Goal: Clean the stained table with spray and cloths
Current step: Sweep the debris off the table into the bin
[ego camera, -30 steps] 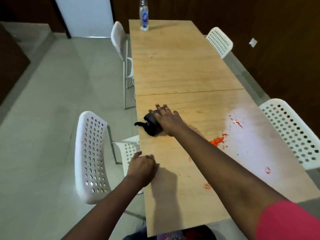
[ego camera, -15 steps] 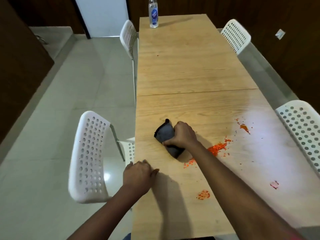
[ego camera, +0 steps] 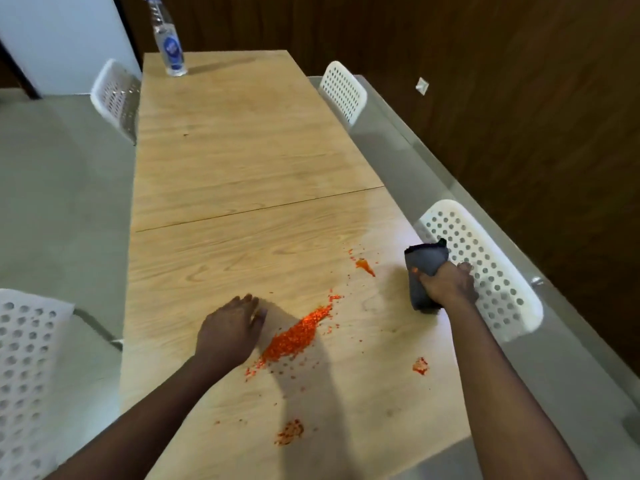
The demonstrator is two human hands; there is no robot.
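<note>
A long wooden table (ego camera: pixel 235 161) carries an orange-red stain: a thick streak of crumbs (ego camera: pixel 298 336) near its middle, with smaller spots (ego camera: pixel 364 265) and blotches (ego camera: pixel 290 437) around it. My right hand (ego camera: pixel 446 285) grips a bunched dark grey cloth (ego camera: pixel 423 268) at the table's right edge. My left hand (ego camera: pixel 230 332) rests flat on the wood just left of the crumb streak, fingers relaxed. A clear bottle with a blue label (ego camera: pixel 169 39) stands at the table's far end.
White perforated chairs stand around the table: one at the right beside my cloth hand (ego camera: pixel 485 268), one far right (ego camera: pixel 343 90), one far left (ego camera: pixel 116 95), one near left (ego camera: pixel 24 368). A dark wood wall runs along the right.
My right hand has carried the cloth from the table's left-middle across to its right edge. My left hand has shifted from the left edge inward, beside the crumb streak. The crumbs now lie gathered in a streak.
</note>
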